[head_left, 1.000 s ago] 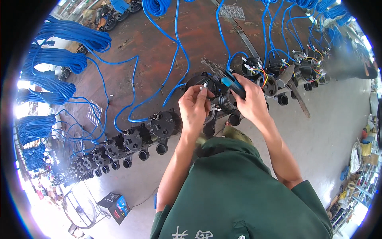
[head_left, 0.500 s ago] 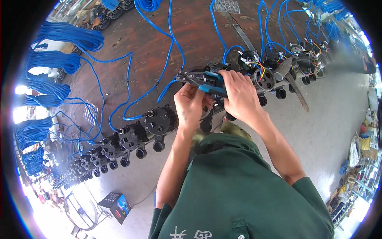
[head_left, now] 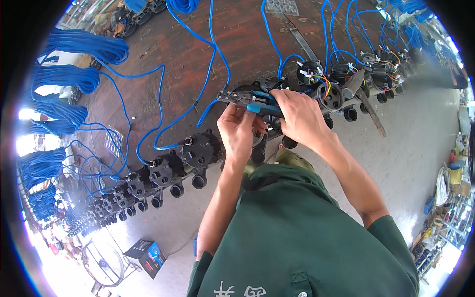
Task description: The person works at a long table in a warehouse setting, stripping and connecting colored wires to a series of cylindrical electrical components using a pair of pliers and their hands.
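Note:
My right hand (head_left: 303, 118) is wrapped round the blue-and-black handles of a pair of wire-stripper pliers (head_left: 263, 109). The tool's metal jaws point left over the bench edge. Just below those jaws my left hand (head_left: 234, 129) is closed in a pinch, its fingertips turned inward. Whatever it grips is too small or hidden to name. Beneath both hands sits a round black housing, mostly covered by them. To the right stands an open black housing (head_left: 330, 97) with red, yellow and white-tipped wires coming out.
A hammer (head_left: 371, 111) lies across the housings at the right. Leftward along the bench edge runs a row of lidded black housings (head_left: 199, 150) with blue cables. Coiled blue cable bundles (head_left: 81, 44) hang at the far left. A printed box (head_left: 146, 256) stands on the floor.
Both hands stay at nearly the same spot. The pliers' jaws have shifted very slightly left, and my right forearm has swung a little outward.

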`<state>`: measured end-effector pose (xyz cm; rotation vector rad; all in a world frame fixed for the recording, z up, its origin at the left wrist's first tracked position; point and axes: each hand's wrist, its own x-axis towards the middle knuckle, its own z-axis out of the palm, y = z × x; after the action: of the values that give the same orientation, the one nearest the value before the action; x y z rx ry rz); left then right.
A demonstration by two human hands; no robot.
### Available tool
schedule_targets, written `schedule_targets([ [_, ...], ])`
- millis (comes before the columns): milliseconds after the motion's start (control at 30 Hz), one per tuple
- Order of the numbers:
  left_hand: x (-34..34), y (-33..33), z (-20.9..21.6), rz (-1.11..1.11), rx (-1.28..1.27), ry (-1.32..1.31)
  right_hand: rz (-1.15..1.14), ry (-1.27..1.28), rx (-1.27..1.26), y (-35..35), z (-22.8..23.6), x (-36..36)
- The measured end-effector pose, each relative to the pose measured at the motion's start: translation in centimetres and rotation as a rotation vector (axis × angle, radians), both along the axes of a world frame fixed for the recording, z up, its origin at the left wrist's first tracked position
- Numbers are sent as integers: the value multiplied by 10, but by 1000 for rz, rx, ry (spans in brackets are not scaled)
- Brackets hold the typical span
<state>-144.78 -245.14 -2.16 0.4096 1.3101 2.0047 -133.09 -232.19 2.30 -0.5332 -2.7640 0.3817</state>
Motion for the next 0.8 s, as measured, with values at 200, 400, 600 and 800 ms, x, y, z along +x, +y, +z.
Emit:
schedule_targets([
  [200, 2, 0, 2, -1, -65, 76, 22, 32, -9, 9, -8, -1],
  [400, 3, 3, 6, -7, -40, 81, -6, 38, -126, 18, -19, -1],
  [600, 5, 0, 0, 10, -46, 114, 38, -30, -66, 30, -19, -8],
  [800, 4, 9, 4, 93, -62, 71, -69, 30, 178, 22, -16, -19],
])
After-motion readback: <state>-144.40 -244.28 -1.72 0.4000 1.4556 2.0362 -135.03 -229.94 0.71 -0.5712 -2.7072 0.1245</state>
